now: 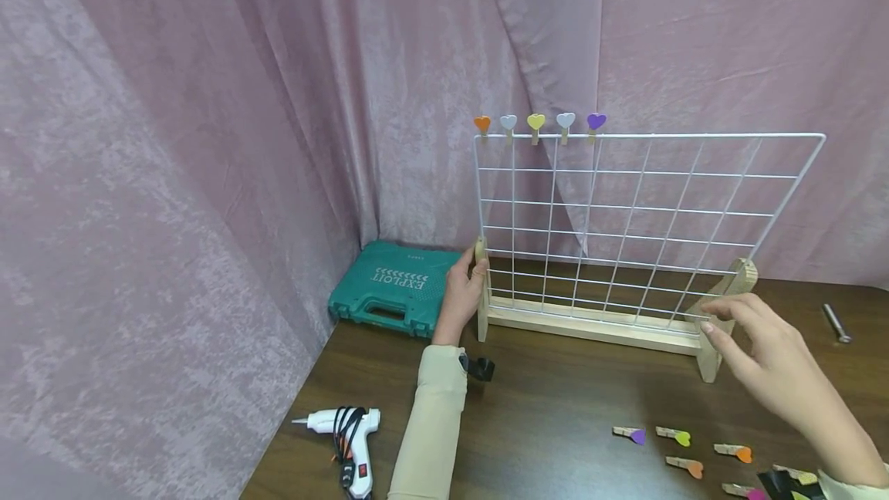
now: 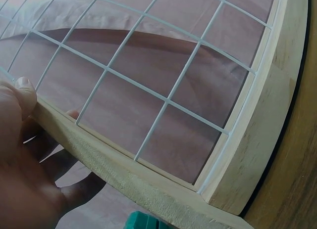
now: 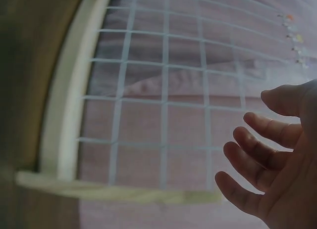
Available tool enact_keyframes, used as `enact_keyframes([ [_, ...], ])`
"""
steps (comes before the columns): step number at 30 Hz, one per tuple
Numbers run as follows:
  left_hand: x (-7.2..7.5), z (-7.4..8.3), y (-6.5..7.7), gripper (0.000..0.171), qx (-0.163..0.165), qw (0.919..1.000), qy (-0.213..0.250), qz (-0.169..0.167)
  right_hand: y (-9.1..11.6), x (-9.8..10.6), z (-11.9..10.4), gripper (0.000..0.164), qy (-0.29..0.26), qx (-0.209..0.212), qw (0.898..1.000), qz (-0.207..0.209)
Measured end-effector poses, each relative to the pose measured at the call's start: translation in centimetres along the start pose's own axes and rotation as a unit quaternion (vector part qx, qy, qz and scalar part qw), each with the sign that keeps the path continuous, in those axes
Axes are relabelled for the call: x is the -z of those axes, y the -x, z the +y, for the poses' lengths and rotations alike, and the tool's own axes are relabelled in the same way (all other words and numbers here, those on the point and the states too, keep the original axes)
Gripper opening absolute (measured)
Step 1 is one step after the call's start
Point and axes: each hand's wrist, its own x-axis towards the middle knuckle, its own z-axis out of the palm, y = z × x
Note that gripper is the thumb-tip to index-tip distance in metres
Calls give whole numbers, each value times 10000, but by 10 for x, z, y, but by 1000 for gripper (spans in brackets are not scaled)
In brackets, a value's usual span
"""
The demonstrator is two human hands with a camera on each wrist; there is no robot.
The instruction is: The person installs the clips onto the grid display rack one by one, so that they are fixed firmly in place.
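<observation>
A white wire grid rack (image 1: 625, 207) stands upright in a wooden base (image 1: 597, 330) with a side piece at each end. My left hand (image 1: 464, 288) grips the left wooden side piece (image 2: 129, 174), thumb on the near face and fingers passing behind it. Beside the right side piece (image 1: 743, 276) hovers my right hand (image 1: 764, 353), fingers loosely bent and apart, holding nothing; the right wrist view shows the same hand (image 3: 277, 160) near the grid. Along the rack's top wire sit several heart clothespins, including an orange one (image 1: 482, 124) and a purple one (image 1: 596, 122).
Several more heart clothespins, one of them purple (image 1: 637, 435), lie on the brown table (image 1: 542, 423) at front right. A green tool case (image 1: 396, 284) is behind my left hand. A white glue gun (image 1: 359, 446) lies front left, a metal bolt (image 1: 836, 324) far right. Pink curtains (image 1: 430, 99) hang behind.
</observation>
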Motion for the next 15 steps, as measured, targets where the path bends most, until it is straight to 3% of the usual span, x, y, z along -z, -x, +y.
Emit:
enact_keyframes([
  [9, 1, 8, 3, 47, 3, 9999, 103, -36, 48, -5, 26, 18, 180, -359, 9980, -495],
  [15, 0, 2, 1, 46, -39, 10000, -3, -14, 73, -6, 44, 18, 668, -380, 9910, -1100],
])
